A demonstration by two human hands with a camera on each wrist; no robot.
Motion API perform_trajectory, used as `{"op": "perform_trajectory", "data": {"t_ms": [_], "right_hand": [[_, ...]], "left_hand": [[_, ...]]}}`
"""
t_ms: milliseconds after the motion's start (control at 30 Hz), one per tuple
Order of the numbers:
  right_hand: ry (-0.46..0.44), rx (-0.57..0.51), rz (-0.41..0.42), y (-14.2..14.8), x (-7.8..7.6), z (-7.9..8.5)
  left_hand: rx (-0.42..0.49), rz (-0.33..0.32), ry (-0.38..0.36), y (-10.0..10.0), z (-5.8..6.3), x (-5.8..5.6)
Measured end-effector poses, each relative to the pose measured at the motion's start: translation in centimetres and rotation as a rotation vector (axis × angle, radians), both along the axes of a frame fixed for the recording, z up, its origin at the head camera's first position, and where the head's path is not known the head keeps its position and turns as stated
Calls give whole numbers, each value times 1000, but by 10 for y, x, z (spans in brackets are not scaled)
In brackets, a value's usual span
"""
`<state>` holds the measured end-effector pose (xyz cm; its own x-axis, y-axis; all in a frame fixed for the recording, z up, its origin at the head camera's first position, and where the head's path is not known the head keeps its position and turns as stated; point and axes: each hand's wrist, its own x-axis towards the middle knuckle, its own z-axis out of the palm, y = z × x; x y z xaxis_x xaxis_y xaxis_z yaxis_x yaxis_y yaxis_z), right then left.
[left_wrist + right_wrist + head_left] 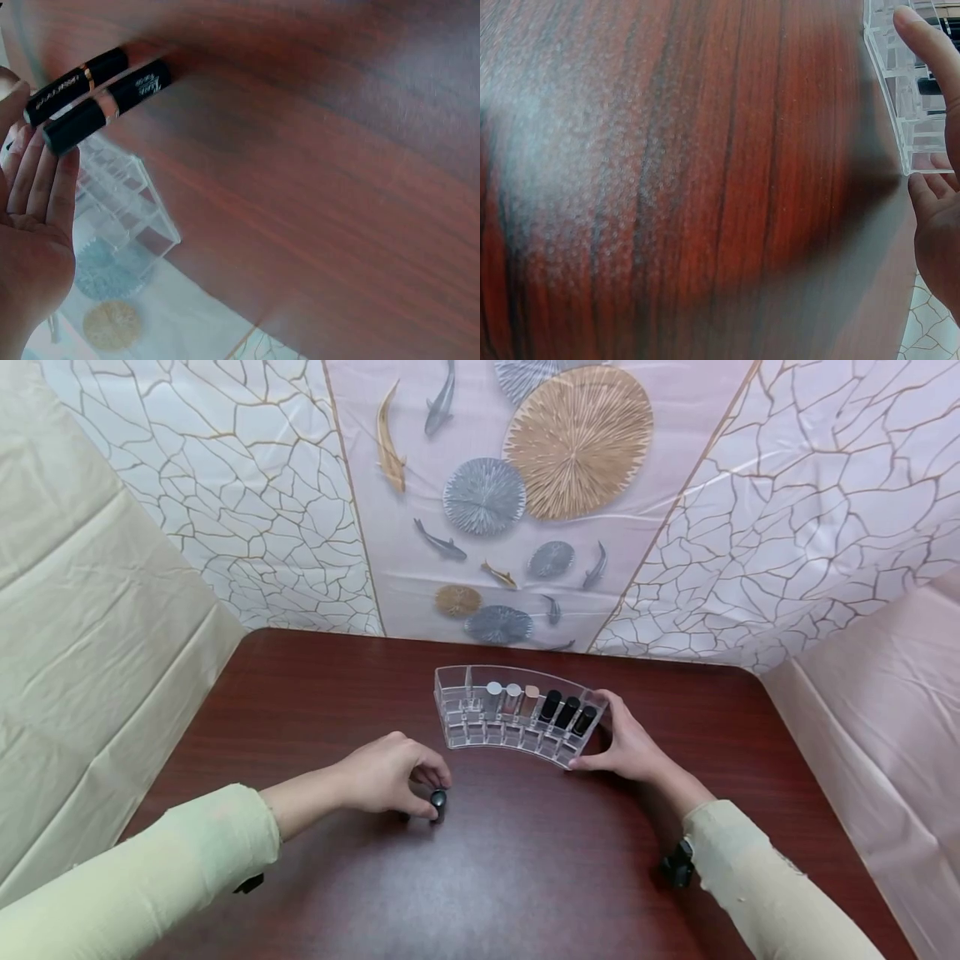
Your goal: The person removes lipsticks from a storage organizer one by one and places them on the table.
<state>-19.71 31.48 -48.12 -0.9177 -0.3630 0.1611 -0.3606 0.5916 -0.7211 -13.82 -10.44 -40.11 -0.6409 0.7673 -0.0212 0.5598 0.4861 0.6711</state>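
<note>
My left hand (390, 777) is low over the table, thumb and index fingertips at the top of a black lipstick (438, 800) with a gold band, pinching it. A second black lipstick (109, 105) stands close beside it, largely hidden under the hand in the head view. The other left fingers stretch out past the tubes. My right hand (626, 747) grips the right end of a clear stepped lipstick organizer (468, 735), thumb at the front corner and fingers round the back. Three black tubes (572, 712) and three pale-topped tubes (512, 697) stand in the organizer's back row.
The dark reddish wooden table (525, 877) lies under everything. Patterned cloth (480, 568) hangs behind its back edge, and plain cream cloth (112, 610) hangs at the sides. Front slots and left compartments of the organizer hold no tubes.
</note>
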Motion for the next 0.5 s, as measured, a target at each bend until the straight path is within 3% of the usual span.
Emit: {"op": "perform_trajectory", "data": {"t_ms": [233, 500], "right_hand": [[-4, 1, -4, 0, 0, 1], [-6, 13, -7, 1, 2, 1]], "left_hand": [[20, -24, 25, -2, 20, -11], [43, -30, 62, 4, 43, -33]]}}
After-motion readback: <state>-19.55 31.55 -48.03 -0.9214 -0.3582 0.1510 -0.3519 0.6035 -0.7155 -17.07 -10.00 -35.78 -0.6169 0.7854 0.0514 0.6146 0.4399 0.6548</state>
